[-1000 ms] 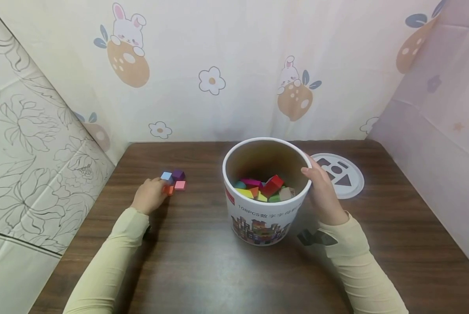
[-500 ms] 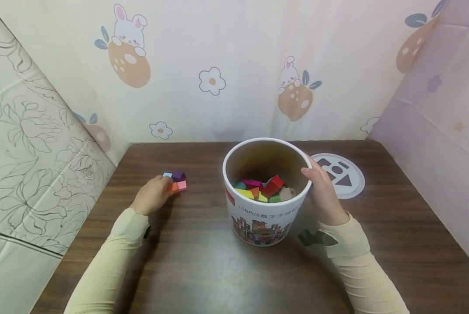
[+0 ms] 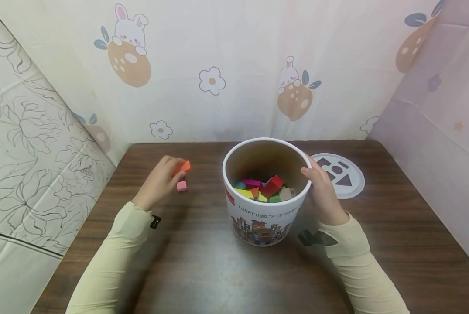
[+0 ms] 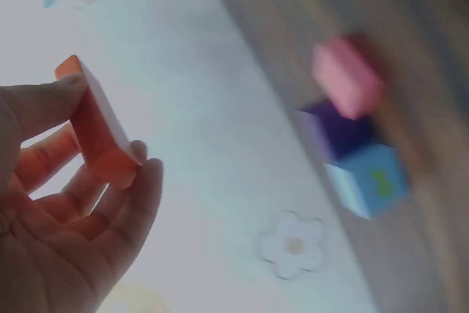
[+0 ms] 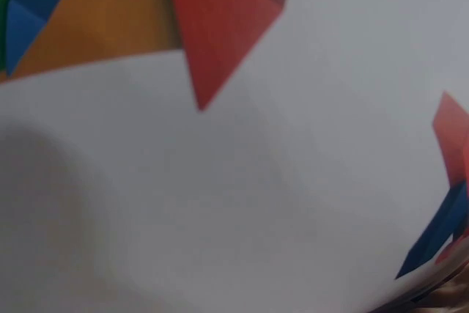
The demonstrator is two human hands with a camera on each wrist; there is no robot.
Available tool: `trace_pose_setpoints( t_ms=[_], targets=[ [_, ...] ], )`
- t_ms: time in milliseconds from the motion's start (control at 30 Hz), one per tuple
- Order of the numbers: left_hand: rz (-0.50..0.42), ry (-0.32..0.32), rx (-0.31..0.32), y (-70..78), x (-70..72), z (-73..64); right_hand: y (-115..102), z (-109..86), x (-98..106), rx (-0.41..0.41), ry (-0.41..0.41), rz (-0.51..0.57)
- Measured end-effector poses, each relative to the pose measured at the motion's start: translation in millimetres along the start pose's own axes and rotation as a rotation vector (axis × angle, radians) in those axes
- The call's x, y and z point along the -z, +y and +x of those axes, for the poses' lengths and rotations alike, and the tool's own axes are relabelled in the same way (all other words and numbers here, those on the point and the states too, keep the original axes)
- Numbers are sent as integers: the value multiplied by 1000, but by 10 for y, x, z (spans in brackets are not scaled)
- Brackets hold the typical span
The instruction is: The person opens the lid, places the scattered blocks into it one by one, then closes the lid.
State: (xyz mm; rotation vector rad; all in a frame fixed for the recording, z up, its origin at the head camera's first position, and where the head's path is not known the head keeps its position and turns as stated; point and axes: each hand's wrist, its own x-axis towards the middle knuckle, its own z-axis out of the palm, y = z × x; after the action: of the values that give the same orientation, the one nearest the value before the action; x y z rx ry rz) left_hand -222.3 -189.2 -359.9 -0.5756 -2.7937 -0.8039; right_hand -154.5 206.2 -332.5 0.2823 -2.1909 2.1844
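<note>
One orange block (image 3: 185, 166) is held up off the table (image 3: 203, 270) by the left hand (image 3: 158, 181), which pinches it end to end; the left wrist view shows the thumb at one end and the fingertips (image 4: 150, 174) at the other. Near that hand, a pink block (image 3: 182, 186) lies on the wood, and the left wrist view, somewhat blurred, shows it close against a purple block (image 4: 341, 133), with a light blue block (image 4: 370, 181) on the purple one's other side. Over on the right, the right hand (image 3: 323, 192) grips the side of a white bucket (image 3: 258, 229), thumb over the rim, most of its fingers hidden behind the wall. The bucket stands upright and open, with a red block (image 3: 272, 186) and a yellow block (image 3: 244, 193) among the loose pieces inside. Behind the right hand lies a lid (image 3: 356, 179) with shaped holes. The step in hand seems to be handling a single block above its neighbours while the bucket is steadied. The next move likely calls for a firm pinch and enough height to avoid knocking the three blocks below.
</note>
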Motion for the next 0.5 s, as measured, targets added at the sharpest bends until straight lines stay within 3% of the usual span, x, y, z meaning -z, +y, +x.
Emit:
trace_pose_setpoints(
  t_ms=[300,500],
  targets=[
    [-99,119,-175,568,77,206,33,20,0,26,-1,29],
    [-152,103,-249,933,95,352,44,26,-1,41,2,34]
  ],
)
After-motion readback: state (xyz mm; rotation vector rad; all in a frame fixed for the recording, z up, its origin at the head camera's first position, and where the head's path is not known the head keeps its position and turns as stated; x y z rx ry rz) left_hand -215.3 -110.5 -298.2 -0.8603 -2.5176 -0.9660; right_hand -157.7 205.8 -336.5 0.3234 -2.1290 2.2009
